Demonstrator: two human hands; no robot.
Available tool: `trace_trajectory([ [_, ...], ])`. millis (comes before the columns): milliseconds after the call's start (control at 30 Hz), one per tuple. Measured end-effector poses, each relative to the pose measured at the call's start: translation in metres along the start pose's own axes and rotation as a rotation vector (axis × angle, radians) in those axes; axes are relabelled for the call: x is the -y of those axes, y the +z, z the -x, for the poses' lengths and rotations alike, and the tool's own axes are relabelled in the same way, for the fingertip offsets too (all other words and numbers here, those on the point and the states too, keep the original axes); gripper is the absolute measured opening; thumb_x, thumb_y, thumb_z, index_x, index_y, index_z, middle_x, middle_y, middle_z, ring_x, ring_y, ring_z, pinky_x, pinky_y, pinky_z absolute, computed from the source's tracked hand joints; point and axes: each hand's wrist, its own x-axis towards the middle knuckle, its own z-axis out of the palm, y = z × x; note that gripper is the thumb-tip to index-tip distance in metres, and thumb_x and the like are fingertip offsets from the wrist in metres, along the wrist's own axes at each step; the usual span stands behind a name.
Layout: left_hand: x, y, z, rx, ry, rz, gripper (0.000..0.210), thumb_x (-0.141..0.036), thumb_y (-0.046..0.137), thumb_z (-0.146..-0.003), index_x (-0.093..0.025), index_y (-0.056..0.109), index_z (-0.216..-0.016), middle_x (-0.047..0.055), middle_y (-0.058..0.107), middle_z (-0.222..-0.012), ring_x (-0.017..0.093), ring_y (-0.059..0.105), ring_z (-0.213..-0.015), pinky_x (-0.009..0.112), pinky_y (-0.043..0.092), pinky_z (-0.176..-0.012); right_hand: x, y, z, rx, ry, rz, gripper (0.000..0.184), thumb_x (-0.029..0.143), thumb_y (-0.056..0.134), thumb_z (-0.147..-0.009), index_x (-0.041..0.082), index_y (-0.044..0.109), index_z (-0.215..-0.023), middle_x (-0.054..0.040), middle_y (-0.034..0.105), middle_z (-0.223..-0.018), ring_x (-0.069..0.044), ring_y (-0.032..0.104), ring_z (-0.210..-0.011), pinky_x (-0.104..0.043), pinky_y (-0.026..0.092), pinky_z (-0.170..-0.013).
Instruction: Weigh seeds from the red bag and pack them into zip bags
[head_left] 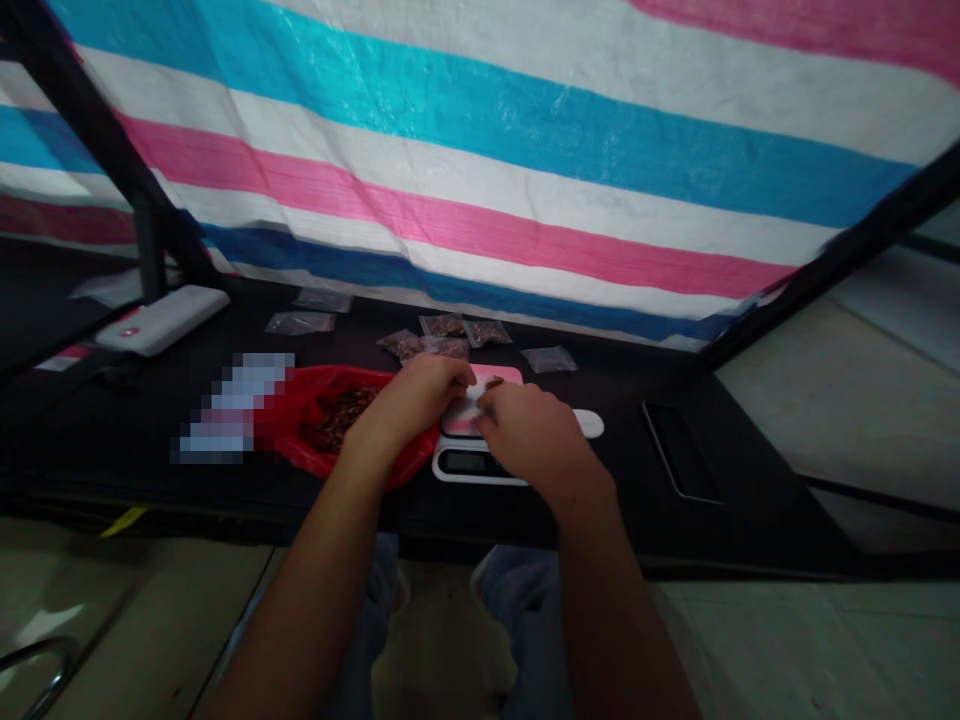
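My left hand [429, 390] and my right hand [526, 428] meet above a small white kitchen scale [442, 472] with a pinkish top. Both have curled, pinching fingers. A small clear plastic bag [466, 402] seems to be between them, though the fingertips hide much of it. A few brown bits [493, 382] show just beyond my right fingers. Left of the scale, partly behind my left wrist, an open red plastic bag [281, 415] holds a heap of brown dried pieces [339, 415]. The scale's display [469, 462] is lit dimly; its digits are too blurred to read.
Several filled small bags [487, 332] lie behind the scale on the black table [622, 520]. Flat clear bags [300, 322] lie farther left, near a white device [163, 320]. A dark phone-like slab [681, 452] rests at right. A striped sheet [480, 220] hangs behind.
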Motion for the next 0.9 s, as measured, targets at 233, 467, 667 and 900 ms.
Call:
trace_trajectory([
  [233,0.007,-0.019,0.009,-0.11,0.027,-0.016,0.022,-0.018,0.062,-0.09,-0.019,0.081,-0.101,0.007,0.082,-0.104,0.023,0.075,-0.098,0.031,0.055,-0.091,0.032,0.004,0.003,0.142,-0.045,0.023,0.033,0.017,0.051,-0.095,0.012,0.075,-0.117,-0.0257,0.077,-0.113,-0.036,0.076,-0.111,-0.044,0.059,-0.087],
  [467,0.003,-0.027,0.017,-0.119,0.015,-0.026,0.023,-0.019,0.062,-0.091,-0.018,0.081,-0.104,0.008,0.082,-0.105,0.023,0.075,-0.098,0.031,0.055,-0.09,0.035,0.008,-0.003,0.132,0.0,0.012,0.041,0.018,0.05,-0.094,0.002,0.068,-0.128,-0.0305,0.075,-0.115,-0.039,0.075,-0.113,-0.045,0.059,-0.088],
  [667,0.005,-0.027,0.018,-0.108,0.028,-0.034,0.025,-0.02,0.059,-0.092,-0.019,0.079,-0.106,0.007,0.082,-0.108,0.023,0.075,-0.1,0.031,0.055,-0.092,0.026,0.009,-0.003,0.133,-0.004,0.006,0.033,0.025,0.053,-0.096,0.012,0.073,-0.12,-0.0257,0.076,-0.118,-0.034,0.074,-0.114,-0.039,0.056,-0.088],
  [900,0.005,-0.028,0.018,-0.11,0.01,-0.009,0.026,-0.015,0.059,-0.091,-0.018,0.08,-0.106,0.007,0.082,-0.106,0.022,0.075,-0.098,0.03,0.054,-0.09,0.013,0.011,-0.004,0.117,0.001,0.027,0.034,0.022,0.049,-0.097,0.012,0.068,-0.124,-0.0257,0.073,-0.125,-0.038,0.075,-0.109,-0.044,0.057,-0.085],
])
